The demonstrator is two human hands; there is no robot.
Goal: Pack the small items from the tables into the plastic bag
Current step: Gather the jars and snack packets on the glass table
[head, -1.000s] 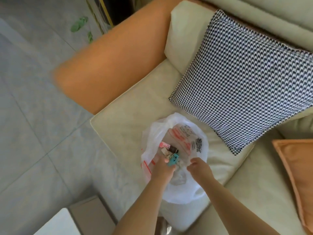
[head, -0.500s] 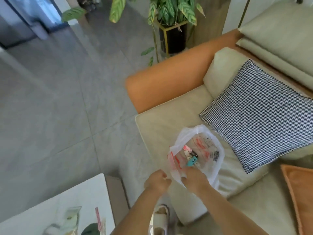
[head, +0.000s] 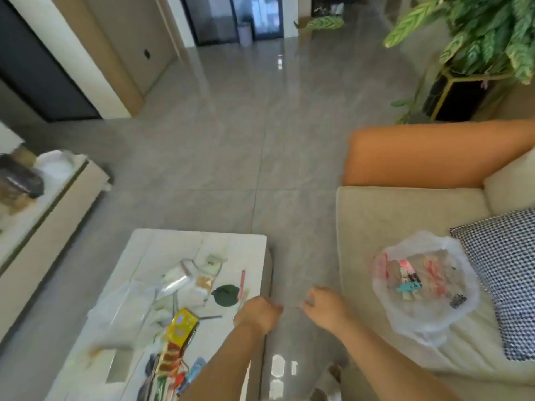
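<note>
The bag [head: 428, 287] lay on the sofa [head: 385, 218] seat, mouth open toward the camera, just beside a checked cushion [head: 503, 273] on its right. Inside it showed a few small items [head: 408, 277], among them a teal piece and something pink and black (blur hid what they were). Neither hand touched the bag. The right hand [head: 325, 306] hung over the floor [head: 231, 140] between the sofa and the table [head: 162, 241], near the bag's left side, its fingers loosely bent and empty as far as the frame showed. The left hand [head: 257, 312] was at the table's right edge, fingers curled into a fist; I could not tell whether it held anything. On the table the remaining things lay scattered: a dark green round [head: 225, 295] just left of that hand, a pink stick [head: 242, 285] beside it, a yellow box [head: 182, 328], clear wrappers [head: 173, 282] toward the middle, and a heap of coloured packets [head: 170, 369] at the near end. A second, longer table [head: 58, 198] stood well apart at the far left with a white dish [head: 56, 164] and dark objects on it. Behind the sofa's orange arm [head: 434, 154] stood a plant [head: 477, 33] in a black, gold-edged pot [head: 457, 96].
</note>
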